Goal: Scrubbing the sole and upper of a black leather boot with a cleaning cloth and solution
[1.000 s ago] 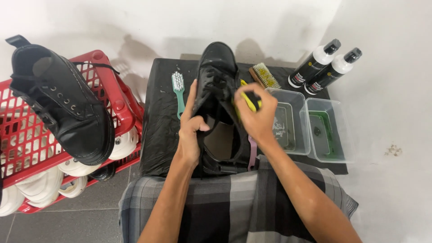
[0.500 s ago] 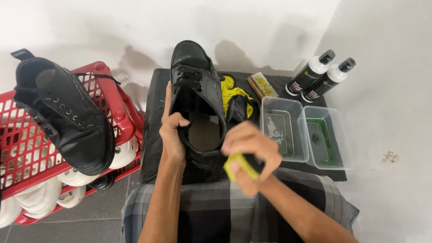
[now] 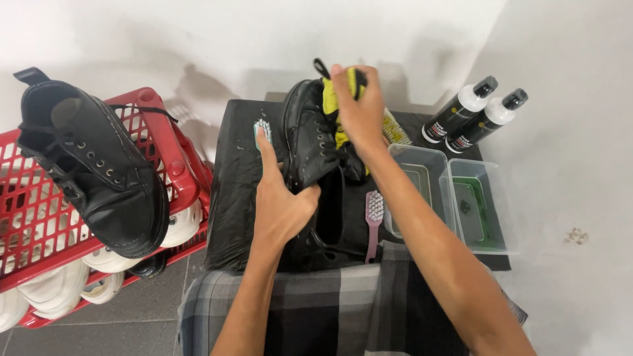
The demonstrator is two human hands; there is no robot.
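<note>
Here my left hand [image 3: 280,201] grips the black boot [image 3: 313,142] over the black mat [image 3: 234,191], fingers wrapped round its side. My right hand [image 3: 359,105] is closed on a yellow cloth [image 3: 333,99], pressing it against the boot's toe.

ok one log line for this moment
left hand: holds black shoe | right hand: presses yellow cloth on shoe toe | pink brush: idle

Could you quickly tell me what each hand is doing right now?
Left hand: closed on the black boot, gripping its side.
Right hand: closed on a yellow cloth, pressed against the boot.
</note>
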